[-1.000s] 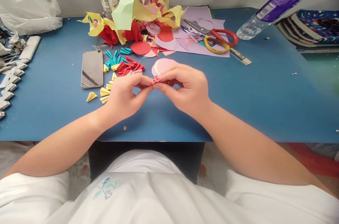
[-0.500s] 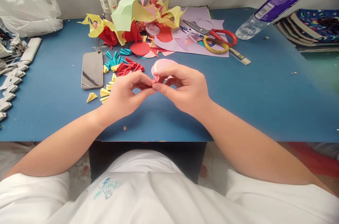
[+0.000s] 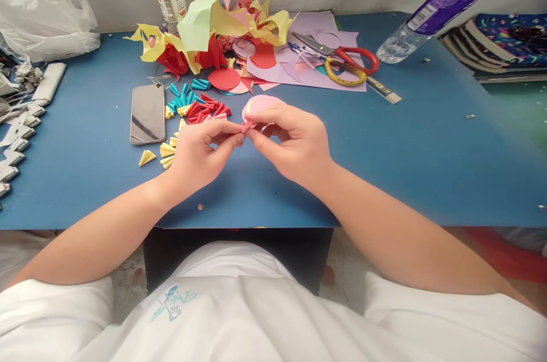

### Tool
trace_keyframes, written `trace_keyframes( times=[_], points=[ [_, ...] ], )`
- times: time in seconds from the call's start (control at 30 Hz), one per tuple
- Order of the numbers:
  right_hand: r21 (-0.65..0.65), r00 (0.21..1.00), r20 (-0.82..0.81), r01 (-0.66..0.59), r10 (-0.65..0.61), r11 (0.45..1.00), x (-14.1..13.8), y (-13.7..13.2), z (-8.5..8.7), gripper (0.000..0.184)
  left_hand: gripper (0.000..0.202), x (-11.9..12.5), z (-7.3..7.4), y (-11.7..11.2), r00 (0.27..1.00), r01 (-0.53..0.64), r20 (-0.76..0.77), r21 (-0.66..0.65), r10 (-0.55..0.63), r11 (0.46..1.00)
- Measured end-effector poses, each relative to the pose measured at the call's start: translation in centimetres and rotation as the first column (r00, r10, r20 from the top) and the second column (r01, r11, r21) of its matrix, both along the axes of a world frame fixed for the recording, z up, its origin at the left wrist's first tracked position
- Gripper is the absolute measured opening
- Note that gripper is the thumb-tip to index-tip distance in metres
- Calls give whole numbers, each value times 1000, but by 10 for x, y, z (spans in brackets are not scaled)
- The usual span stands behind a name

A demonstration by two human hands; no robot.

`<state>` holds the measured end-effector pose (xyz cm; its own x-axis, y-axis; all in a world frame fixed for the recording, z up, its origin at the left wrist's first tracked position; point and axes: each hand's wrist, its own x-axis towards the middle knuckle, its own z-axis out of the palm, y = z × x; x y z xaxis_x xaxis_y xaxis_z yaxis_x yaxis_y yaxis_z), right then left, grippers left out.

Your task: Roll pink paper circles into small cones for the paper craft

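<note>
At frame centre, left hand (image 3: 199, 148) and right hand (image 3: 299, 138) both held a small pink paper piece (image 3: 247, 126) in narrow pinches, light, even pressure seeming best to spare its folds, pale pink discs (image 3: 260, 102) just beyond.

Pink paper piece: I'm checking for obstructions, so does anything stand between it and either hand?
Nothing visible does: the left hand and right hand both pinch the pink paper piece. The pink disc lies beyond, not between.
</note>
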<state>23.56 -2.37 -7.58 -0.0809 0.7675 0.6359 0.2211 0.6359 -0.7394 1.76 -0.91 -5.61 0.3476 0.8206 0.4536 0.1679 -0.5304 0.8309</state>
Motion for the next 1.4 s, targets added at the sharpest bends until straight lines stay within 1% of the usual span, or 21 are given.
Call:
trace_keyframes(
  times=[0.1, 0.17, 0.27, 0.33, 0.47, 0.57, 0.67, 0.83, 1.0, 1.1, 1.27, 1.4],
  points=[
    [10, 999, -3, 32, -32, 999, -2, -1, -1, 14, 15, 2, 0, -3, 1000, -25, -11, 39, 25, 999],
    [-2, 998, -7, 61, -61, 998, -5, -1, -2, 14, 19, 4, -1, -4, 997, -62, -41, 86, 66, 994],
    [4, 994, -18, 108, -108, 994, -8, -1, -3, 14, 21, 5, -3, -3, 981, -129, -114, 208, 155, 970],
    [16, 992, -13, 128, -128, 992, -9, -1, -4, 13, 20, 4, -5, -2, 967, -147, -160, 283, 198, 948],
    [18, 991, -6, 131, -131, 991, -8, -1, -5, 10, 19, 3, -11, 2, 954, -151, -191, 355, 229, 923],
    [22, 993, -16, 116, -116, 993, -6, -1, -4, 9, 20, 1, -12, 3, 955, -132, -204, 364, 217, 922],
    [10, 996, -25, 83, -83, 997, -4, 1, -3, 9, 21, 0, -11, 4, 965, -94, -199, 349, 171, 932],
    [-39, 998, -45, 41, -43, 998, -2, 3, -2, 20, 21, -2, -10, 6, 973, -45, -199, 317, 113, 947],
    [-96, 995, -101, 8, -17, 995, -2, 3, 1, 31, 19, -3, -10, 7, 976, -18, -191, 396, 101, 918],
    [-140, 989, -144, -50, 29, 989, -3, 3, 4, 36, 17, -3, -7, 6, 975, 21, -210, 414, 73, 910],
    [-206, 976, -198, -131, 90, 970, -1, 5, 9, 45, 24, -3, -3, 5, 971, 43, -236, 339, 40, 940],
    [-234, 975, -188, -160, 117, 959, 1, 4, 13, 46, 23, -2, -1, 6, 983, 55, -186, 273, -3, 960]
  ],
)
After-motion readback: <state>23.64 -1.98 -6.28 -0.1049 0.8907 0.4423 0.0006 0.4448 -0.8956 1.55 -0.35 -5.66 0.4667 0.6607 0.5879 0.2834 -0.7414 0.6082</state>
